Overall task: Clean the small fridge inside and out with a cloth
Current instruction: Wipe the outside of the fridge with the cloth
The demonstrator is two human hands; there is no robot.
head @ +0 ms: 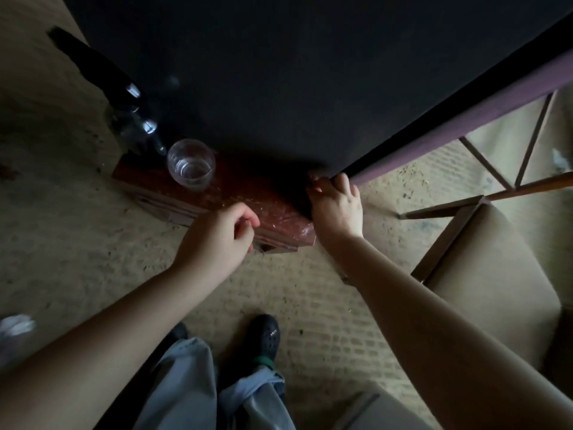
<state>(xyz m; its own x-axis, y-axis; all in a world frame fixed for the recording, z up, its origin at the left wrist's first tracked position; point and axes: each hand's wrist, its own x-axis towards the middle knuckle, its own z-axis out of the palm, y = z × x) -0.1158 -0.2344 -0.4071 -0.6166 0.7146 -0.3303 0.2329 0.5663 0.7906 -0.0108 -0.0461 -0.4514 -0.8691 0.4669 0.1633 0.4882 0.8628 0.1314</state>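
Observation:
The small black fridge (279,72) fills the upper middle of the view and stands on a reddish-brown stand (248,193) covered in shiny plastic film. My right hand (336,206) reaches to the fridge's near right corner, and its fingers curl round the dark edge there. My left hand (217,234) hovers over the stand's near corner with its fingers curled in and nothing in them. At the far left edge lies a crumpled white thing (15,327), possibly a cloth.
A clear glass (191,164) holding a little water stands on the stand's left part, with dark bottles (130,119) behind it. A purple-edged frame (465,107) with thin metal legs runs along the fridge's right side. A beige chair (490,274) stands at the right. My black shoe (263,336) is on the carpet.

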